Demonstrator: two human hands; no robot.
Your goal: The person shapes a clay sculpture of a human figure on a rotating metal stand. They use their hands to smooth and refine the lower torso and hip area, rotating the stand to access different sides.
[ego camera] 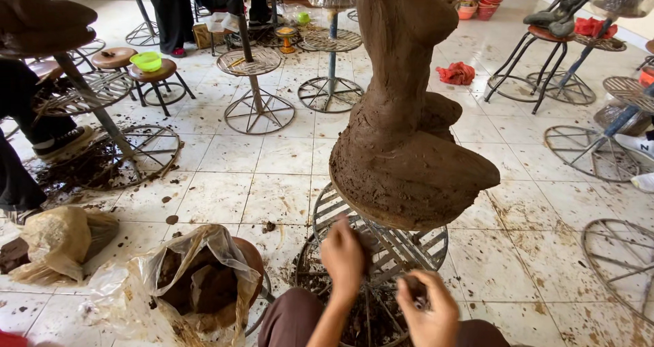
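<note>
Clay position relative to hands

Clay sculpture stands directly above and ahead of both my hands, long axis upright. Left hand, fingers curled, reaches beneath its base, nearer. Right hand pinches a clay lump.

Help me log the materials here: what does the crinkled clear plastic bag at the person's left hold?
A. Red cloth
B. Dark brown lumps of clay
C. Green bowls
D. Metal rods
B: the open plastic bag shows dark brown clay lumps inside, matching the clay sculpture on the stand.
</note>
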